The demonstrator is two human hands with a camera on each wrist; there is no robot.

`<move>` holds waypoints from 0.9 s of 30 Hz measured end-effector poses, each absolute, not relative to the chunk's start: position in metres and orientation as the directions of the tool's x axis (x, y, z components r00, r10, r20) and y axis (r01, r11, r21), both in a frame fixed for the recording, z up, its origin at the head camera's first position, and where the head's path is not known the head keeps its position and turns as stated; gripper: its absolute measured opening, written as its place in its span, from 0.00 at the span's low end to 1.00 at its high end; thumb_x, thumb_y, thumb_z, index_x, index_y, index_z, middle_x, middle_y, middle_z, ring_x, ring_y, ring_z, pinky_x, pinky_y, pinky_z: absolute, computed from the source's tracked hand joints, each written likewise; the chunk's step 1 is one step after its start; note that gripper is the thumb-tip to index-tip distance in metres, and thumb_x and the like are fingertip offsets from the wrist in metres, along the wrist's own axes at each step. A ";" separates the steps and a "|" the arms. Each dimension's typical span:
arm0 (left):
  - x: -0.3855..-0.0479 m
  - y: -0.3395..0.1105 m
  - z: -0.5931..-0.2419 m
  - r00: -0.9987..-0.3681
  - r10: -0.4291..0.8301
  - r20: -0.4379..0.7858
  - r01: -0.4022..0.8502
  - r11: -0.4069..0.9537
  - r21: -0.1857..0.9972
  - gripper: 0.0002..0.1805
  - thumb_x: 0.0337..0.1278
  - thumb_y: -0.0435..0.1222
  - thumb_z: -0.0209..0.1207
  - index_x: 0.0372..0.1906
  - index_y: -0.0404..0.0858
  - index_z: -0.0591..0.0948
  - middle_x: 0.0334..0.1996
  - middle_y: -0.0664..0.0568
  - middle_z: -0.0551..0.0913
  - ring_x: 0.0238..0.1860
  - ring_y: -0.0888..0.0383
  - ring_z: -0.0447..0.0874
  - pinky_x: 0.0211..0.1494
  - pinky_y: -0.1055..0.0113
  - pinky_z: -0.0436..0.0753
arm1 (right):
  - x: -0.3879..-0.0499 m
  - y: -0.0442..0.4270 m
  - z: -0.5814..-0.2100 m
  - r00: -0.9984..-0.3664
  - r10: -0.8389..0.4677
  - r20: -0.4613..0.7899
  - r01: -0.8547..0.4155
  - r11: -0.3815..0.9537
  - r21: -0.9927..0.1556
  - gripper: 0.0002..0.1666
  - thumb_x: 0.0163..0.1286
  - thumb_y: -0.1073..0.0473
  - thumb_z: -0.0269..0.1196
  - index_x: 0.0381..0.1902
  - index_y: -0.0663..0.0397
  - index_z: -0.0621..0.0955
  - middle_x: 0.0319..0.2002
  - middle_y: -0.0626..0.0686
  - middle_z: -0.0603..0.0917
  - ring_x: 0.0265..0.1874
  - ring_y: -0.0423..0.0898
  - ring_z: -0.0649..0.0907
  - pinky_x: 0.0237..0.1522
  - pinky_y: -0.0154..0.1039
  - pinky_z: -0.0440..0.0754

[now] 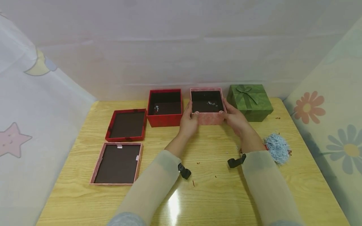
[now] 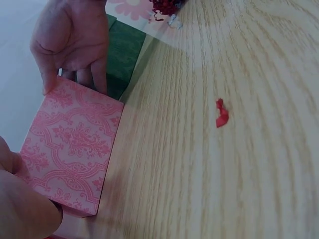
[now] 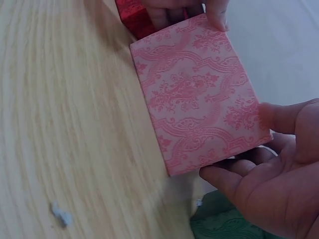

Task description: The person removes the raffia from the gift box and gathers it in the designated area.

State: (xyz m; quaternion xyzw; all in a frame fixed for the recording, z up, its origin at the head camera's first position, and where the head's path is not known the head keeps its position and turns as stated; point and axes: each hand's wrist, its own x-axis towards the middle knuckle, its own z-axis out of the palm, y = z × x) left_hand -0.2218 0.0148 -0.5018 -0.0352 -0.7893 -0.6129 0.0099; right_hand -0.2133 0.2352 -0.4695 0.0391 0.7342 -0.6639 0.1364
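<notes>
A pink patterned box [image 1: 210, 119], lidless and dark inside, is at the back of the table between the other two boxes. A few pale paper scraps [image 1: 211, 103] lie in it. My left hand [image 1: 189, 124] grips its left side and my right hand [image 1: 236, 121] its right side, both thumbs at the front top edge. In the right wrist view, fingers wrap the side of the pink box [image 3: 194, 94]. Whether its base touches the table cannot be told. Left of it stands an open red box [image 1: 165, 121]; right of it, a closed green box [image 1: 250, 103] with a bow.
An upturned red lid [image 1: 127, 125] and an upturned pink lid [image 1: 116, 164] lie at the left of the wooden table [image 1: 209, 201]. Pale blue shredded paper [image 1: 277, 149] is heaped at the right, with red shreds around it. Hanging cloth [image 1: 169, 62] borders the back and sides.
</notes>
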 end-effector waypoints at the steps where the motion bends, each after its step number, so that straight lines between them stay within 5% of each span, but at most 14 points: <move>1: -0.221 0.015 -0.502 -0.997 0.040 0.064 0.072 0.251 0.965 0.35 0.79 0.36 0.55 0.83 0.47 0.59 0.82 0.57 0.57 0.81 0.59 0.52 0.82 0.62 0.55 | -0.213 0.235 -0.469 -0.961 -0.117 -0.250 0.233 0.139 -0.962 0.43 0.83 0.58 0.55 0.84 0.31 0.48 0.84 0.45 0.44 0.82 0.47 0.51 0.78 0.54 0.62; 6: -0.218 0.017 -0.499 -0.992 0.014 0.124 0.124 0.256 0.959 0.34 0.77 0.36 0.56 0.82 0.41 0.61 0.81 0.52 0.59 0.81 0.57 0.54 0.82 0.60 0.58 | -0.205 0.235 -0.459 -0.977 -0.090 -0.196 0.160 0.305 -0.939 0.44 0.81 0.53 0.58 0.85 0.36 0.50 0.83 0.50 0.53 0.81 0.50 0.54 0.78 0.53 0.61; 12: -0.209 0.024 -0.484 -0.976 0.000 0.216 0.208 0.272 0.940 0.36 0.74 0.36 0.60 0.81 0.41 0.63 0.82 0.50 0.58 0.79 0.54 0.60 0.73 0.59 0.75 | -0.197 0.237 -0.452 -0.990 -0.065 -0.127 0.091 0.398 -0.913 0.45 0.80 0.50 0.60 0.85 0.44 0.51 0.82 0.52 0.56 0.79 0.53 0.60 0.77 0.53 0.63; 18: -0.203 0.031 -0.467 -0.956 0.020 0.291 0.283 0.310 0.908 0.34 0.72 0.36 0.60 0.79 0.41 0.67 0.80 0.53 0.61 0.81 0.55 0.54 0.80 0.54 0.62 | -0.191 0.240 -0.447 -0.988 -0.069 -0.135 0.098 0.388 -0.916 0.46 0.80 0.47 0.59 0.85 0.45 0.49 0.83 0.48 0.52 0.80 0.52 0.57 0.77 0.54 0.63; 27: -0.197 0.041 -0.452 -0.923 0.024 0.383 0.372 0.299 0.879 0.30 0.70 0.32 0.62 0.75 0.41 0.74 0.78 0.54 0.65 0.82 0.59 0.47 0.79 0.56 0.65 | -0.178 0.250 -0.440 -0.992 -0.040 -0.117 0.094 0.373 -0.923 0.46 0.80 0.48 0.60 0.85 0.48 0.52 0.82 0.53 0.56 0.79 0.53 0.62 0.75 0.53 0.67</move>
